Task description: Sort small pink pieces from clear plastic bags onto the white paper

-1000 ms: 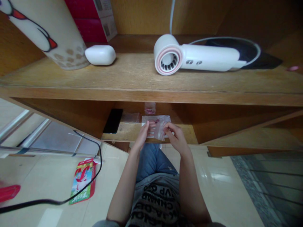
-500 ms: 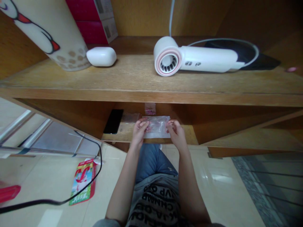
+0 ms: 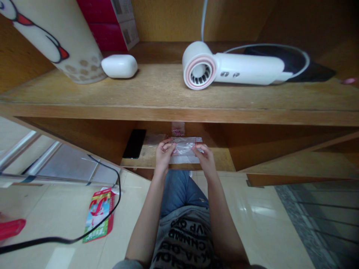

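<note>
Left hand (image 3: pixel 163 156) and right hand (image 3: pixel 206 158) pinch opposite ends of a clear bag (image 3: pixel 185 144) over a pale sheet (image 3: pixel 184 160) on the lower shelf (image 3: pixel 147 158); from here, it looks mid-handling, not yet released.

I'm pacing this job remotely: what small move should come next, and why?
Probably ease the left hand and right hand slightly apart to smooth the clear plastic: they appear to pinch its opposite sides above the white sheet, and it looks wrinkled.
</note>
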